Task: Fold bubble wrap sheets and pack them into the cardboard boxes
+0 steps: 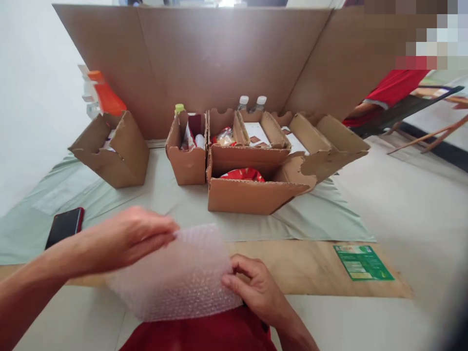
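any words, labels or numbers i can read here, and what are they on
No text can be read.
green card: print too small to read.
red packet in the front box: markings blurred.
bubble wrap: no print.

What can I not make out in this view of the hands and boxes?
Head view:
- Anything under the bubble wrap: the cloudy sheet, left hand and right hand cover it.
- Red packet: the front box wall hides most of it.
- Two bottles: the rear box hides all below the caps.
- Green card: print too small to read.
- Person at top right: pixelated above, partly behind the cardboard screen.
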Demonstrator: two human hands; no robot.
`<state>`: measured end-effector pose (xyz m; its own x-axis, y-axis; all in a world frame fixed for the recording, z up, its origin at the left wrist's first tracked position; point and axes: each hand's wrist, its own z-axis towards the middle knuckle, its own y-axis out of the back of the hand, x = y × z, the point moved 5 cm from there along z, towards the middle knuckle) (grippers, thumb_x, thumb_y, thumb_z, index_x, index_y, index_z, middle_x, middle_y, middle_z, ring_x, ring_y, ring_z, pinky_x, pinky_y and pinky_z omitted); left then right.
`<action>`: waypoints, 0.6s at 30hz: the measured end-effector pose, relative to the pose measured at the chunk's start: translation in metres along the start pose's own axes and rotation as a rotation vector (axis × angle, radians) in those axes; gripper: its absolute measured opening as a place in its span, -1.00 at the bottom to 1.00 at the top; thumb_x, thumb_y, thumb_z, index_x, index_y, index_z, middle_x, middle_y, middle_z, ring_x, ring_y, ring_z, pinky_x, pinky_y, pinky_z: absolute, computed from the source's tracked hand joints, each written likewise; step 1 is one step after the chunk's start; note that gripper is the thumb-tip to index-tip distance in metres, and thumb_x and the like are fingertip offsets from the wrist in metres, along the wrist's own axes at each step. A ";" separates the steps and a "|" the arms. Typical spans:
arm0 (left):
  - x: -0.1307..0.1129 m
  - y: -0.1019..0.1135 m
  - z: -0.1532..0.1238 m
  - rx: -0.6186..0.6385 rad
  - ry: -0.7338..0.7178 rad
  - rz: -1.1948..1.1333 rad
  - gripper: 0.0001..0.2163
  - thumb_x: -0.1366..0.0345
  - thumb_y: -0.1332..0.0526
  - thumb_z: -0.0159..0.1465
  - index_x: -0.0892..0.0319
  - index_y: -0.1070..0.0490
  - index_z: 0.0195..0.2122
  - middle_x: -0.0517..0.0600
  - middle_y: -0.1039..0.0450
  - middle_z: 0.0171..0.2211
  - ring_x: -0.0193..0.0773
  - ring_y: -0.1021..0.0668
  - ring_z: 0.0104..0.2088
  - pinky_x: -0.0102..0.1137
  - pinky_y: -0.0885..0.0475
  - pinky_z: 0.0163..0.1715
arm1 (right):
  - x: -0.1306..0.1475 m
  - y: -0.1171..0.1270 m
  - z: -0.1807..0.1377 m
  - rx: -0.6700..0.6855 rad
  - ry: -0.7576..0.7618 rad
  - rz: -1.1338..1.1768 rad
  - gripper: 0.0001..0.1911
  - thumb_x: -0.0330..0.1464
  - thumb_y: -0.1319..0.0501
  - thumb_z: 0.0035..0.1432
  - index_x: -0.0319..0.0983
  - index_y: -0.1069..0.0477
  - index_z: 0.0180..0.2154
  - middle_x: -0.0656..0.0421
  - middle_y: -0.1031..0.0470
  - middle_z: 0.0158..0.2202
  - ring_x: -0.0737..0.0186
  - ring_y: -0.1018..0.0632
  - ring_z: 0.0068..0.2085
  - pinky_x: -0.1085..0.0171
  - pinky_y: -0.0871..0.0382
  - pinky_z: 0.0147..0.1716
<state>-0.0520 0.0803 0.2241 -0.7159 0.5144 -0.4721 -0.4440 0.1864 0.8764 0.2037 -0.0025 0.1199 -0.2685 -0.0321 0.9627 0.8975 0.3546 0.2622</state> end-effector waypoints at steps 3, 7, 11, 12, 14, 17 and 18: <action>0.001 -0.033 0.049 0.189 -0.134 0.114 -0.72 0.15 -0.09 0.42 0.03 -0.59 -0.26 -0.03 -0.63 -0.31 -0.16 -0.63 -0.31 -0.32 -0.47 -0.27 | -0.031 -0.009 0.005 -0.174 -0.085 -0.022 -0.80 -0.24 -0.18 0.28 -0.21 -0.48 -0.28 0.21 -0.55 -0.43 0.27 -0.55 -0.41 0.35 -0.38 -0.42; 0.020 -0.070 0.069 -0.022 -0.163 0.277 -0.80 0.26 -0.14 0.41 0.18 -0.55 -0.14 0.12 -0.59 -0.18 -0.05 -0.59 -0.13 -0.16 -0.46 -0.07 | -0.064 0.001 -0.007 -0.439 -0.114 -0.450 -0.66 -0.21 -0.18 0.28 -0.20 -0.48 0.01 0.17 -0.63 -0.38 0.18 -0.59 -0.45 0.26 -0.42 -0.42; 0.018 -0.100 0.010 -0.250 -0.260 0.208 -0.79 0.43 -0.10 0.41 0.16 -0.51 -0.05 0.15 -0.57 -0.08 -0.06 -0.55 -0.06 -0.13 -0.47 -0.05 | -0.057 0.022 -0.037 -0.581 0.095 -0.822 -0.68 -0.18 -0.16 0.37 -0.20 -0.48 0.03 0.04 -0.65 -0.18 0.04 -0.64 -0.25 0.13 -0.46 -0.24; 0.014 -0.109 -0.007 -0.256 -0.268 0.180 -0.76 0.47 -0.10 0.39 0.14 -0.50 -0.04 0.14 -0.57 -0.06 -0.06 -0.55 -0.03 -0.13 -0.48 -0.04 | -0.051 0.023 -0.039 -0.584 0.151 -0.873 -0.73 -0.21 -0.15 0.39 -0.19 -0.49 -0.01 0.03 -0.64 -0.16 0.03 -0.64 -0.20 0.12 -0.46 -0.19; 0.005 -0.127 -0.032 -0.198 -0.261 0.138 -0.70 0.53 -0.11 0.35 0.12 -0.49 0.00 0.13 -0.55 0.01 -0.03 -0.53 0.05 -0.10 -0.48 0.04 | -0.036 0.018 -0.032 -0.545 0.241 -0.927 -0.79 -0.30 -0.12 0.42 -0.17 -0.51 -0.06 0.03 -0.63 -0.13 0.04 -0.62 -0.14 0.11 -0.44 -0.14; -0.005 -0.153 -0.045 -0.078 -0.227 0.151 -0.68 0.47 -0.16 0.34 0.13 -0.46 0.09 0.18 -0.48 0.16 0.08 -0.47 0.18 0.02 -0.43 0.16 | -0.023 -0.009 0.006 -0.338 0.338 -0.922 -0.72 -0.42 -0.08 0.40 -0.18 -0.50 0.02 0.00 -0.58 0.07 0.05 -0.58 0.03 0.09 -0.42 0.00; -0.005 -0.160 -0.044 -0.048 -0.211 0.161 -0.68 0.44 -0.19 0.34 0.15 -0.45 0.12 0.21 -0.45 0.19 0.11 -0.45 0.21 0.07 -0.42 0.18 | -0.023 -0.018 0.019 -0.244 0.360 -0.929 -0.69 -0.43 -0.08 0.39 -0.19 -0.48 0.07 -0.02 -0.53 0.16 0.02 -0.54 0.11 0.07 -0.41 0.05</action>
<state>-0.0013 0.0109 0.0819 -0.6535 0.6983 -0.2921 -0.3621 0.0505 0.9308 0.1865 0.0097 0.0918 -0.8092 -0.4896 0.3247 0.4460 -0.1522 0.8820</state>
